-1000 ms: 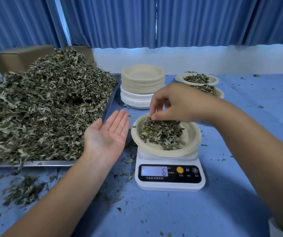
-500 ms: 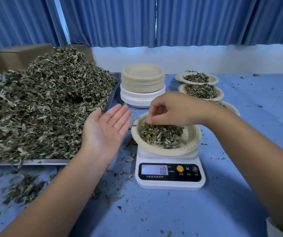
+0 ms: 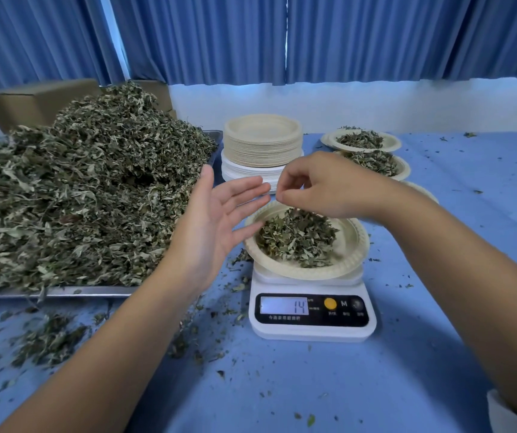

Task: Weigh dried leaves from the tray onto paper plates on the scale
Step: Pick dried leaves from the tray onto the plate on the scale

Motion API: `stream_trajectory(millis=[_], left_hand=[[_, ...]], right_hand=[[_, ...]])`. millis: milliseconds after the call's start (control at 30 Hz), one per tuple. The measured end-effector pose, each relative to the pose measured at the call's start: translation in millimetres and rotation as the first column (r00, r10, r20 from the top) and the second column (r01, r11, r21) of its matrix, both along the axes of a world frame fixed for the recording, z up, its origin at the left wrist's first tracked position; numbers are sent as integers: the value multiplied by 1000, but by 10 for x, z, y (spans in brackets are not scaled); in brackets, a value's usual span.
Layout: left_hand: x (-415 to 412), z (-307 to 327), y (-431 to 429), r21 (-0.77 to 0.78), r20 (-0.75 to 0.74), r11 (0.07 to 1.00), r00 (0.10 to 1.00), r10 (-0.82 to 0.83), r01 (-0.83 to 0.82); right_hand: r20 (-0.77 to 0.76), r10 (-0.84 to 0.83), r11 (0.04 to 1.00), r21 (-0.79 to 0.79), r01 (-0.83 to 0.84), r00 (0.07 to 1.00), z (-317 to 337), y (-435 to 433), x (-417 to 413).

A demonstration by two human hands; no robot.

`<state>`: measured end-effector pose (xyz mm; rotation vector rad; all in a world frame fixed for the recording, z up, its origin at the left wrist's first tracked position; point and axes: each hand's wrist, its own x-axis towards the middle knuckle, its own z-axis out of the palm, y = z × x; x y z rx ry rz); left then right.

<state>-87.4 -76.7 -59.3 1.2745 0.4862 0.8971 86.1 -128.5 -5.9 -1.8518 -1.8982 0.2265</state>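
Observation:
A white digital scale (image 3: 311, 331) stands on the blue table and reads 14. On it sits a paper plate (image 3: 352, 248) holding a heap of dried leaves (image 3: 296, 239). My right hand (image 3: 322, 185) hovers over the plate's far side, its curled fingers pinching a few leaves at the top of the heap. My left hand (image 3: 216, 220) is open beside the plate's left rim, palm turned to the right, fingertips almost meeting the right hand. At the left, a metal tray (image 3: 63, 291) carries a big mound of dried leaves (image 3: 79, 195).
A stack of empty paper plates (image 3: 261, 142) stands behind the scale. Filled plates (image 3: 363, 140) line up at the back right. Cardboard boxes (image 3: 32, 101) sit behind the tray. Loose leaf bits (image 3: 48, 339) litter the table in front of the tray.
My right hand rose from the leaf heap and shifted left toward my left hand. My left hand lifted and turned its palm sideways. The scale reading went from 6 to 18 to 14.

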Motion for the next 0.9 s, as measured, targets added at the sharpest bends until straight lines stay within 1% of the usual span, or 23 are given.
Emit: stream_trajectory(millis=[67, 167, 300, 400, 500, 567, 800, 900], left_hand=[[2, 1, -1, -18, 29, 998, 998, -56, 57], [-13, -8, 10, -14, 63, 999, 997, -45, 46], [-21, -27, 23, -6, 73, 995, 993, 97, -97], [-22, -45, 25, -37, 70, 977, 975, 211, -209], [-18, -70, 26, -90, 77, 958, 958, 277, -270], [-8, -83, 27, -143, 98, 951, 952, 290, -275], [-10, -108, 57, -337, 138, 913, 946, 292, -233], [-29, -111, 67, -441, 186, 882, 944, 271, -166]], right_hand=[[10, 1, 1000, -7, -1, 1000, -3, -4, -5], [10, 12, 1000, -21, -12, 1000, 10, -18, -3], [1, 35, 998, -47, -35, 999, 50, -50, 27], [-2, 41, 997, -60, -41, 999, 71, -58, 56], [-14, 42, 998, -56, -43, 999, 82, -57, 89], [-4, 51, 996, -73, -51, 999, 92, -63, 115], [27, 87, 973, -215, -79, 996, 174, -169, 150], [96, 109, 956, -281, -78, 989, 187, -197, 130]])
